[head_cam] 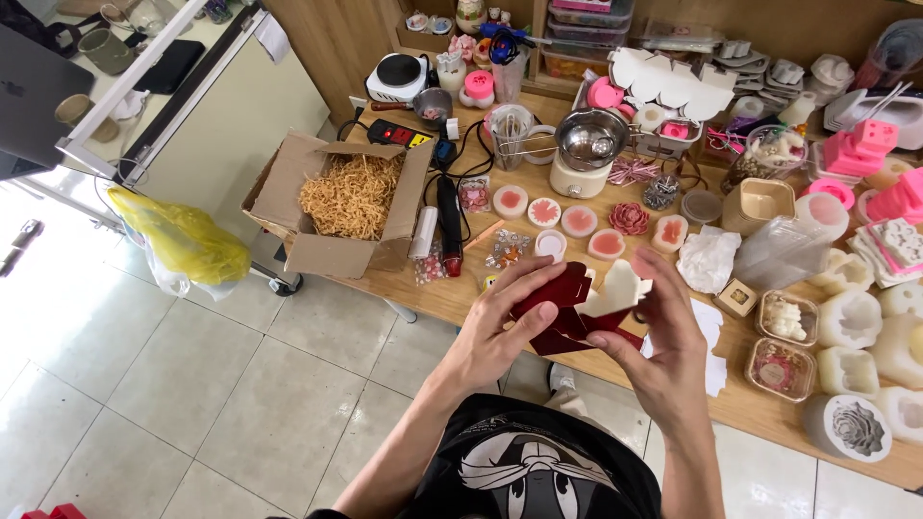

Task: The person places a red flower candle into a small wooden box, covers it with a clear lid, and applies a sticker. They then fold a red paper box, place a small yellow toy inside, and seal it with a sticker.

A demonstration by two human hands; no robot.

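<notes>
Above the wooden table (461, 303) edge, my left hand (495, 332) and right hand (659, 336) both grasp a dark red folding carton (567, 312). Far left: open cardboard box (332, 207) of straw-coloured shred.
</notes>
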